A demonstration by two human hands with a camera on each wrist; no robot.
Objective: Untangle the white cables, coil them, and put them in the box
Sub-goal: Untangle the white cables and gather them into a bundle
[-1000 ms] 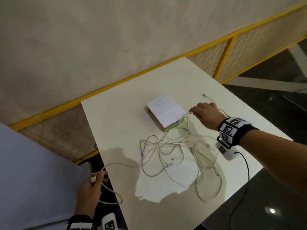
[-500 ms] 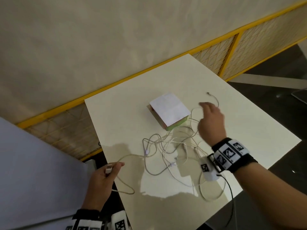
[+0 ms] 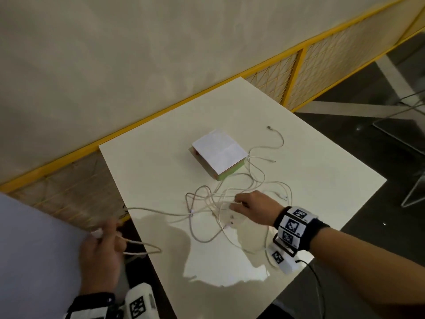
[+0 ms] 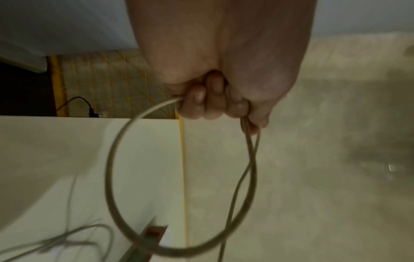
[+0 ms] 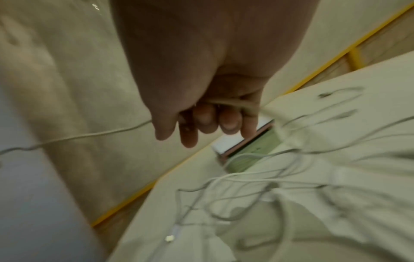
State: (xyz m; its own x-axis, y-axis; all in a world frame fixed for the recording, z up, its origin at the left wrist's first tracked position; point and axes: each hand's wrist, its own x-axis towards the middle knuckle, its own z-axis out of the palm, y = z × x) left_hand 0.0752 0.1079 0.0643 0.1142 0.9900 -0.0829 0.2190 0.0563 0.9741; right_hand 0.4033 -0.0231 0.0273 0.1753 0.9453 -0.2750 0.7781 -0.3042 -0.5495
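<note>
My left hand (image 3: 99, 256), off the desk (image 3: 142, 171) edge, has its grip clamped on a cable loop (image 4: 179, 195). From that grip the cable runs long-axis toward the tangle of white cables (image 3: 207, 203), where my right hand (image 3: 253, 207) has its grip closed on strands. The box (image 3: 218, 154) sits beyond the right grip.
</note>
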